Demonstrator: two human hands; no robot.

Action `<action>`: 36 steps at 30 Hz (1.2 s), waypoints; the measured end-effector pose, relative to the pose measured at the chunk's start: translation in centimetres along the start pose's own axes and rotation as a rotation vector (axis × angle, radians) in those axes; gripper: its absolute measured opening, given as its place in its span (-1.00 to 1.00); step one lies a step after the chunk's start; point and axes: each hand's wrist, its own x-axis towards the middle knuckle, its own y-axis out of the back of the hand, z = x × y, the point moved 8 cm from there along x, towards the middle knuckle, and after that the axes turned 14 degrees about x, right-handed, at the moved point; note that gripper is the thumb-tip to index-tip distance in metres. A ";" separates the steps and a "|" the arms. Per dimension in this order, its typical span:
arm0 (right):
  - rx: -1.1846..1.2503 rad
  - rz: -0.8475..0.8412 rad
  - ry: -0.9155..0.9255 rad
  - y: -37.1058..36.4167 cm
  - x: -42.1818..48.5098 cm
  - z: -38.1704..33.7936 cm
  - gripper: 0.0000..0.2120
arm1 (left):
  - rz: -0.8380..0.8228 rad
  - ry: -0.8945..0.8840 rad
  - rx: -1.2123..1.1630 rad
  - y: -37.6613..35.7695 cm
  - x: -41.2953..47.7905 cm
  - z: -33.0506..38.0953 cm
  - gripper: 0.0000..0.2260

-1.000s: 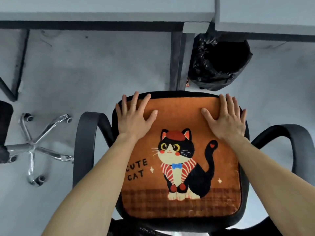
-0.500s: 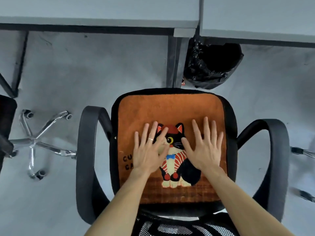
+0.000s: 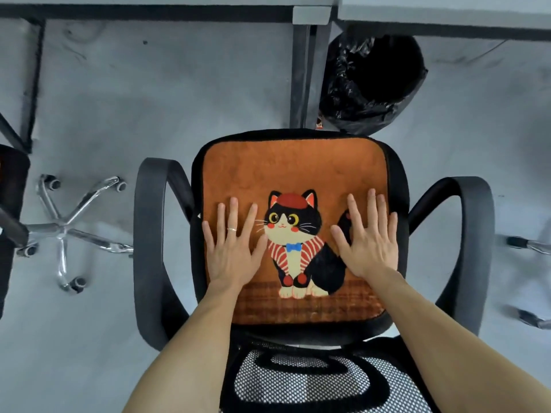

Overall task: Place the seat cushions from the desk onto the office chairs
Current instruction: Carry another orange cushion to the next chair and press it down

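Orange seat cushion (image 3: 293, 174) with a cartoon cat print lies flat on the seat of a black office chair (image 3: 301, 332), covering nearly the whole seat; a narrow black border of the seat shows around it on all sides. Cat print faces up, upright from the person's side, plaid band at the near edge. Left hand (image 3: 234, 251) rests palm-down on the cushion, left of the cat, fingers spread and straight, gripping nothing; a ring shows on one finger. Right hand (image 3: 368, 245) rests palm-down on the right part, over the cat's tail, fingers likewise extended and loose, holding nothing. Both forearms reach in from the near edge, over the chair's mesh backrest (image 3: 301, 383). Left armrest (image 3: 152, 234) and right armrest (image 3: 465, 234) curve out on either side, clear of the cushion. Beyond the chair: the edge of a grey desk (image 3: 167, 1) along the top, its dark leg (image 3: 302, 73) coming down to the floor, and a bin with a black bag liner (image 3: 372, 81) just right of that leg. At left, the chrome star base (image 3: 64, 231) of a second chair on the grey floor. Another caster leg shows at the far right edge, blurred.
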 end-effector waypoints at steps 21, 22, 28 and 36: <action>0.107 -0.469 -0.351 -5.0 -12.3 1.6 0.46 | -0.539 -0.209 0.104 -3.1 -8.1 0.4 0.31; 0.114 -0.474 -0.354 -4.9 -12.5 1.6 0.46 | -0.537 -0.209 0.102 -3.0 -8.3 0.4 0.31; 0.185 -0.382 -0.356 -2.7 -12.0 1.2 0.20 | -0.464 -0.186 -0.015 -0.9 -7.9 -0.1 0.07; 0.577 0.088 -0.733 1.6 -9.9 4.3 -0.46 | -0.336 0.732 -0.512 0.9 -6.8 -4.9 -0.49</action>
